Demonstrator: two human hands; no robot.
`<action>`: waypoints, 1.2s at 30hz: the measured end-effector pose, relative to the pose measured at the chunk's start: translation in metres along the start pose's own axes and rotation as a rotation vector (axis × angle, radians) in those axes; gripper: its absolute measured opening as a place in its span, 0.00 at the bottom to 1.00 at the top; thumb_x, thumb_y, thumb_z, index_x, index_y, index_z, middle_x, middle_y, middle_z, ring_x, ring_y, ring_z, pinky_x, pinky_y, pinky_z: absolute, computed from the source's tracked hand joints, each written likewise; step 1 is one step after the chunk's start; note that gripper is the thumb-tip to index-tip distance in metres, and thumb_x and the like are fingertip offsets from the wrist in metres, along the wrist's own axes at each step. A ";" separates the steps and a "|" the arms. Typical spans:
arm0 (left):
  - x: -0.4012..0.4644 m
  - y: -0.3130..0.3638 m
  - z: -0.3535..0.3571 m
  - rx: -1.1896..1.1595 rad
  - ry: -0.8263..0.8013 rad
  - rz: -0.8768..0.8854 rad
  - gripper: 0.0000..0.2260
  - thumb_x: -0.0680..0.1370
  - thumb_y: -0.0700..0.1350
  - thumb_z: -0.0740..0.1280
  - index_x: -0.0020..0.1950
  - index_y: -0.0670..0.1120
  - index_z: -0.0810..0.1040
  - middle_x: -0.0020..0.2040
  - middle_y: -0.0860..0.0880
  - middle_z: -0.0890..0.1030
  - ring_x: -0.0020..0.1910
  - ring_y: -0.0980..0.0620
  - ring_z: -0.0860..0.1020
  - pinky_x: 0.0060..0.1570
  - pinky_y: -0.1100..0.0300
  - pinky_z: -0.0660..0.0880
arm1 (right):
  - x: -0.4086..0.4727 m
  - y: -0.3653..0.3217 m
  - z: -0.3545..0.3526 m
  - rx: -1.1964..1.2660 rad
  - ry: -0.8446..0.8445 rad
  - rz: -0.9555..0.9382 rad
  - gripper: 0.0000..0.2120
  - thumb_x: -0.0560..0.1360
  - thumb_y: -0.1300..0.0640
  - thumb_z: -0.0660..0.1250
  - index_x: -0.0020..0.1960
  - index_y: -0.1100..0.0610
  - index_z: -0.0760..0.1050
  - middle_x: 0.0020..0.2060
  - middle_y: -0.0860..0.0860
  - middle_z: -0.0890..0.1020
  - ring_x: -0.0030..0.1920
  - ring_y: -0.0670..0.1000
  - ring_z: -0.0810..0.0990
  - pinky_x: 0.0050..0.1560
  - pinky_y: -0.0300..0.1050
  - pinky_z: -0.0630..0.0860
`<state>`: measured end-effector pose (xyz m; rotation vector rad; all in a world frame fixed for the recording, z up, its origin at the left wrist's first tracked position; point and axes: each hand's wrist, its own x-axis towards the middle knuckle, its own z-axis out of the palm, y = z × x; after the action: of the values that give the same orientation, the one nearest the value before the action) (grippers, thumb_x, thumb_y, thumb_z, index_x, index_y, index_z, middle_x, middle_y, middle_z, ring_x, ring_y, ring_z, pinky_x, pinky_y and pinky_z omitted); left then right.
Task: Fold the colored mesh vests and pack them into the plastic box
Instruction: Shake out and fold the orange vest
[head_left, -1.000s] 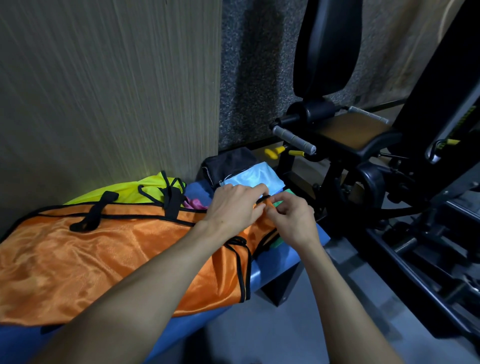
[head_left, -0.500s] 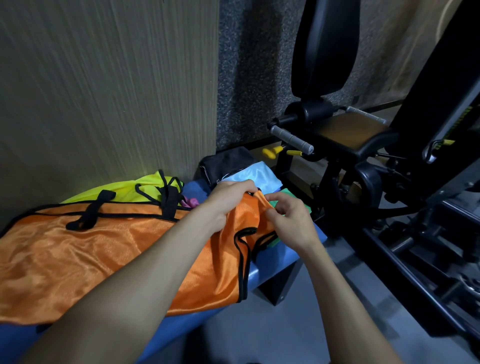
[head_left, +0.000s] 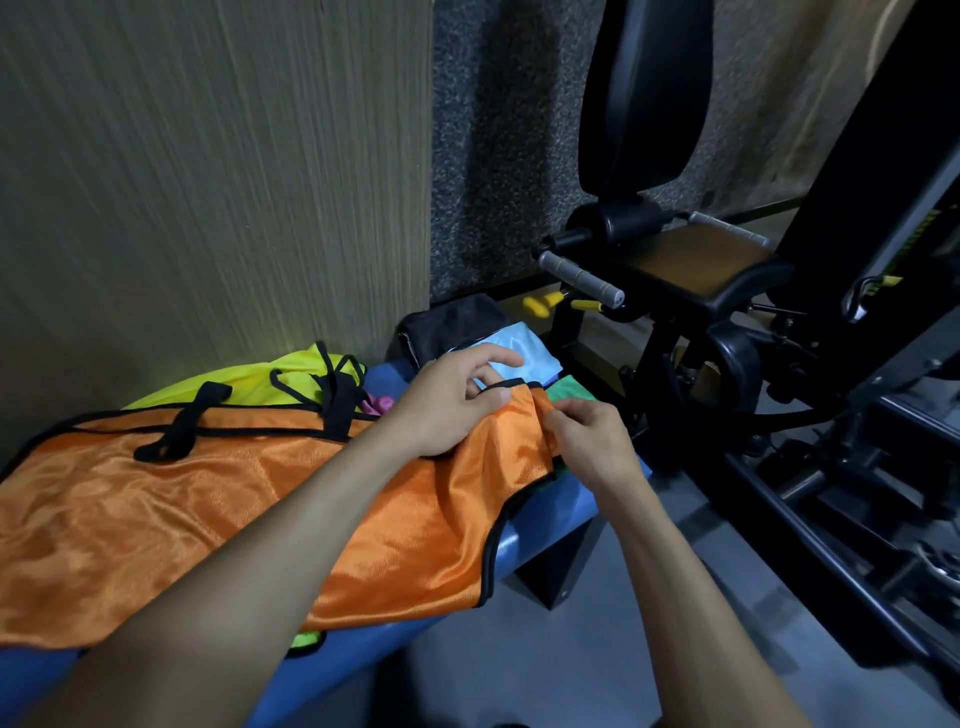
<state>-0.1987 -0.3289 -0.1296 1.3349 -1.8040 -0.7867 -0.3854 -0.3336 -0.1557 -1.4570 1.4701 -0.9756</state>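
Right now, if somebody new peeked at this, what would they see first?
First, the big shiny orange mesh vest spread across the blue bench, with the left hand and right hand pinching its far end. Behind it a neon yellow vest glows by the wall, and a black gym machine stands on the right.
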 end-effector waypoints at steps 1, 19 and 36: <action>-0.001 0.001 0.000 0.037 0.010 0.046 0.15 0.81 0.41 0.69 0.66 0.53 0.79 0.45 0.55 0.81 0.37 0.51 0.78 0.43 0.62 0.73 | 0.000 0.001 -0.001 0.012 -0.007 0.025 0.12 0.79 0.56 0.67 0.39 0.58 0.81 0.29 0.52 0.80 0.33 0.49 0.77 0.39 0.48 0.75; 0.017 -0.003 0.042 0.250 0.163 0.151 0.14 0.81 0.48 0.67 0.67 0.56 0.76 0.55 0.57 0.80 0.53 0.55 0.77 0.58 0.51 0.74 | 0.001 0.009 -0.005 0.092 0.055 -0.105 0.06 0.80 0.54 0.69 0.45 0.52 0.83 0.40 0.51 0.87 0.43 0.54 0.86 0.51 0.60 0.83; -0.075 -0.059 -0.078 0.750 0.523 -0.394 0.21 0.73 0.66 0.72 0.58 0.54 0.79 0.56 0.54 0.78 0.60 0.46 0.71 0.54 0.51 0.62 | 0.001 0.002 0.011 0.043 0.142 -0.020 0.16 0.80 0.53 0.66 0.47 0.67 0.78 0.35 0.55 0.78 0.37 0.53 0.76 0.41 0.50 0.74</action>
<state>-0.0894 -0.2756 -0.1516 2.1738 -1.4558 0.1189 -0.3760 -0.3341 -0.1614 -1.3977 1.5279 -1.1361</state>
